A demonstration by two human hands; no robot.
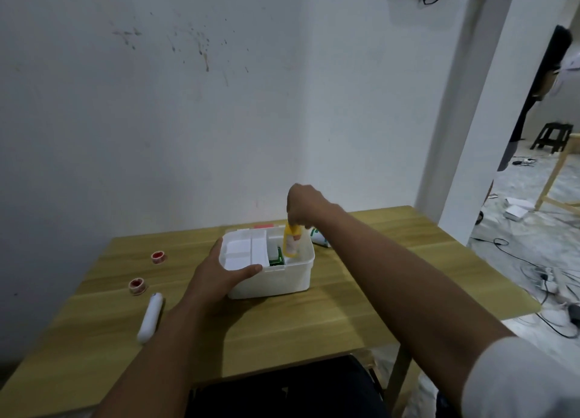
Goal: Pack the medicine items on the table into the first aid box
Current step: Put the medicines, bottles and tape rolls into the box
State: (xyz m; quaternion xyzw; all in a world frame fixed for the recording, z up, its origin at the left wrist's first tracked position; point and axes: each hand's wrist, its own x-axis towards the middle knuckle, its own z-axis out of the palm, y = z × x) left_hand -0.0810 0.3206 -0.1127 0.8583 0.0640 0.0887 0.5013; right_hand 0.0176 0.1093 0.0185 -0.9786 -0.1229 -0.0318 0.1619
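Note:
The white first aid box (276, 281) stands open in the middle of the wooden table (345, 307). My left hand (219, 271) grips its front-left rim. My right hand (306, 205) holds a yellow bottle (291, 243) by its top, upright, lowered into the box's right compartment. A green packet (276, 257) lies inside beside it. A white inner tray (246, 249) fills the box's left side. Two red-and-white tape rolls (158, 257) (137, 285) and a white tube (151, 317) lie on the table at the left. A white-green packet (320, 238) lies behind the box to the right.
The box's lid (263, 226), with a red patch, lies behind the box against the wall. A dark chair (288, 389) sits under the table's near edge. Cables and boxes litter the floor (539, 260) at the right, beyond a white pillar.

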